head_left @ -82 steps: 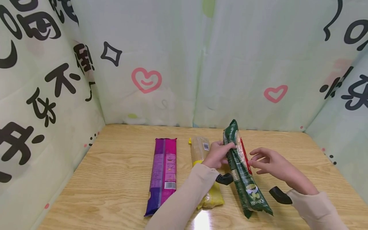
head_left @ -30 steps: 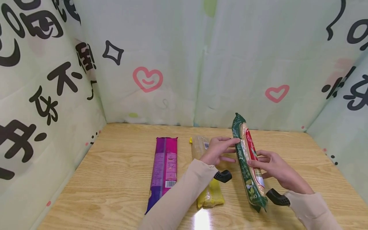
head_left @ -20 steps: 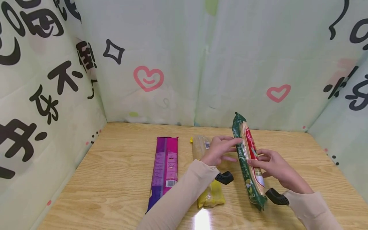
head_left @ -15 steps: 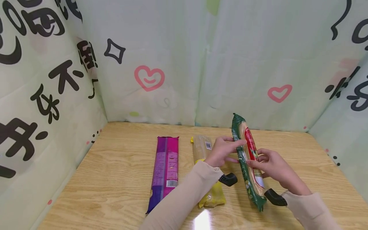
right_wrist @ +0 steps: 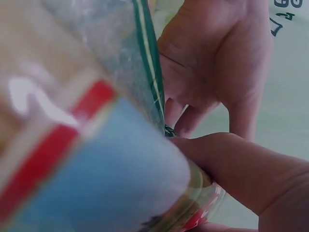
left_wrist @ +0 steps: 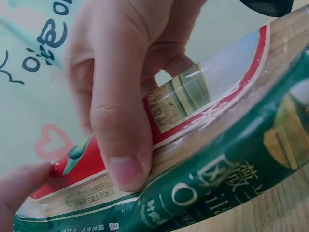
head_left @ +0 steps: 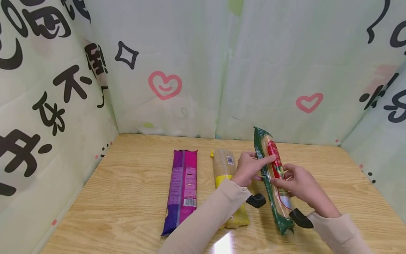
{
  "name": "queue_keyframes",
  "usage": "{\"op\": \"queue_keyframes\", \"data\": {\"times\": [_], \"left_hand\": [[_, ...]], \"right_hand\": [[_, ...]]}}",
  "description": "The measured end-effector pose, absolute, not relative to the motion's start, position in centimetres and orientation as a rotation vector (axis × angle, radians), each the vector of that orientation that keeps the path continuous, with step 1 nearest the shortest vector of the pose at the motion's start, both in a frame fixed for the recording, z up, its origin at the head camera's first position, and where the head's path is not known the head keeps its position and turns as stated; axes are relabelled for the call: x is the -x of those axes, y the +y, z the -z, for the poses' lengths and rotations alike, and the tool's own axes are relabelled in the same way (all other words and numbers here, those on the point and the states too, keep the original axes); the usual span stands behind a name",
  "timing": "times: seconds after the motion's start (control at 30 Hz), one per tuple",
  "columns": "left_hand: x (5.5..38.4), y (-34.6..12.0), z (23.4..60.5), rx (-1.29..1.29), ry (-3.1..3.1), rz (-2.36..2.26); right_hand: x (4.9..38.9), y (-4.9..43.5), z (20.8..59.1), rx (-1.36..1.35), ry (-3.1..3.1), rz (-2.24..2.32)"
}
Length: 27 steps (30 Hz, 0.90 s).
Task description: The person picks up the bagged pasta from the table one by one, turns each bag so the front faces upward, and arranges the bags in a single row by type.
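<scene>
Both hands hold a green-and-red spaghetti packet (head_left: pixel 275 176), raised at a slant above the table with its far end up. Straw-coloured strands show through its clear window. My left hand (head_left: pixel 250 168) grips the left side, thumb across the front by the red label; its other fingers are partly hidden behind. My right hand (head_left: pixel 299 185) pinches the right edge lower down, its thumb on the front. In the left wrist view, the right hand (left_wrist: pixel 120 92) presses its thumb on the packet (left_wrist: pixel 193 164). The left hand (right_wrist: pixel 217 58) appears beyond the packet (right_wrist: pixel 106 169) in the right wrist view.
A purple-and-pink packet (head_left: pixel 180 190) lies lengthwise on the wooden table (head_left: pixel 127 190). Beside it, partly under my left forearm, lies a clear-and-yellow packet (head_left: pixel 224 164). Printed cloth walls (head_left: pixel 190 70) enclose the back and both sides.
The spaghetti packet has turned, bringing its red label and window into view. My right hand has come from beside it to pinch its edge. Lately my left thumb has slid farther across the front.
</scene>
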<state>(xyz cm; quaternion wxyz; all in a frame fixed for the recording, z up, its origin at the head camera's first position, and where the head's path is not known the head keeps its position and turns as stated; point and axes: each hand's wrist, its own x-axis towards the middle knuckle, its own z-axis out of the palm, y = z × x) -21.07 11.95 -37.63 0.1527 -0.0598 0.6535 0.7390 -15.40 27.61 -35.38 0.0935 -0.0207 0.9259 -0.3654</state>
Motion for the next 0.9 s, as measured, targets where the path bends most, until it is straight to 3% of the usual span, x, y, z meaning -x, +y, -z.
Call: {"op": "queue_keyframes", "data": {"times": [0.53,0.9], "left_hand": [[21.2,12.3,38.2,0.218,1.937,-2.165],[21.7,11.2,38.5,0.129,1.773,-2.227]], "right_hand": [[14.8,26.8,35.3,0.048,2.864,0.937],[15.0,29.3,36.0,0.042,2.523,1.231]]}}
